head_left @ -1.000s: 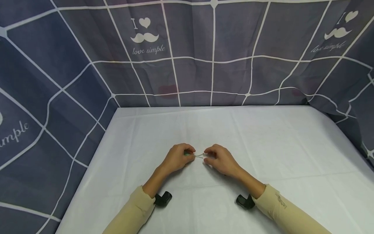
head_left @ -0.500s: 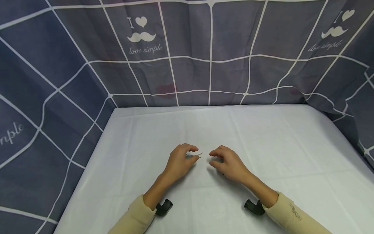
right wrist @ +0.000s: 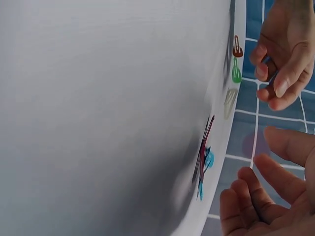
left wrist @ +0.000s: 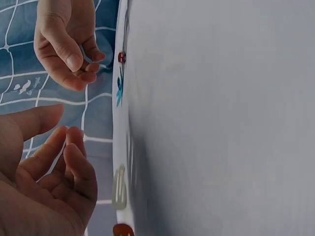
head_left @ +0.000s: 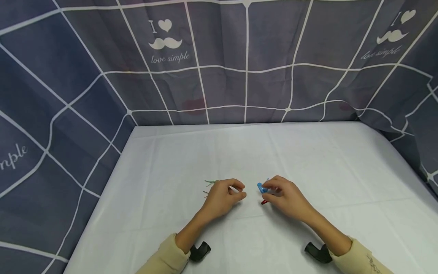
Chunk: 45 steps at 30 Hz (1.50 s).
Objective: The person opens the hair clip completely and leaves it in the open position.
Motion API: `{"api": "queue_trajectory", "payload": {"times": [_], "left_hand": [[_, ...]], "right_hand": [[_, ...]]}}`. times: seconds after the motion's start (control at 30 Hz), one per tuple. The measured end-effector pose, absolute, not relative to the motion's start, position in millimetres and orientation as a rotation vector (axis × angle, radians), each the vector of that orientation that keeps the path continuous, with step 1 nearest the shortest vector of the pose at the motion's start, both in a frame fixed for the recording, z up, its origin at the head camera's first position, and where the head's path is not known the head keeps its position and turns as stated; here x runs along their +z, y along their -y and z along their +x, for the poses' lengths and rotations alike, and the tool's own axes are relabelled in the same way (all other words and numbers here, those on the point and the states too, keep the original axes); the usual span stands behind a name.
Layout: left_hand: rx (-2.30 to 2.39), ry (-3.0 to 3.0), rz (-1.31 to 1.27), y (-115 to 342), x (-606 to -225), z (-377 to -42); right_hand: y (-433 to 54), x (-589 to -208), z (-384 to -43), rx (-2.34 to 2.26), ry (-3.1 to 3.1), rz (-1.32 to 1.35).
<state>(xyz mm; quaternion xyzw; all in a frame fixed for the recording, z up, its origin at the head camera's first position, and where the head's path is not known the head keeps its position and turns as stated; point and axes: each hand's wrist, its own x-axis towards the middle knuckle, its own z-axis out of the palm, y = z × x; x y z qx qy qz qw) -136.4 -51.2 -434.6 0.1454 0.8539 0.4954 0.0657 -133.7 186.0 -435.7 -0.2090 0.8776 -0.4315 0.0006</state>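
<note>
Compared with half a second ago, both hands are shifted toward four o'clock. The left hand is held with thumb and fingers loosely parted, nothing visibly grasped; on the white cloth, a slotted green clip is uncovered at its ten o'clock and a slotted brown clip at nine, while a slotted pale clip is shown beside them by the wrist views. The right hand is likewise parted, nothing visibly gripped; at its nine o'clock, a blue clip and a slim red clip are newly exposed.
</note>
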Motion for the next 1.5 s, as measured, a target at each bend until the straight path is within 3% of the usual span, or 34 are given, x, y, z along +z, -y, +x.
{"api": "queue_trajectory", "payload": {"times": [0.83, 1.5], "left_hand": [[1.203, -2.67, 0.499, 1.2, -450.7, -134.8], [0.983, -2.793, 0.509, -4.4, -453.7, -136.6]], "right_hand": [[-214.0, -451.9, -132.7, -1.211, -2.817, -0.649], [-209.3, -456.6, -133.3, -1.216, -2.856, -0.583]]}}
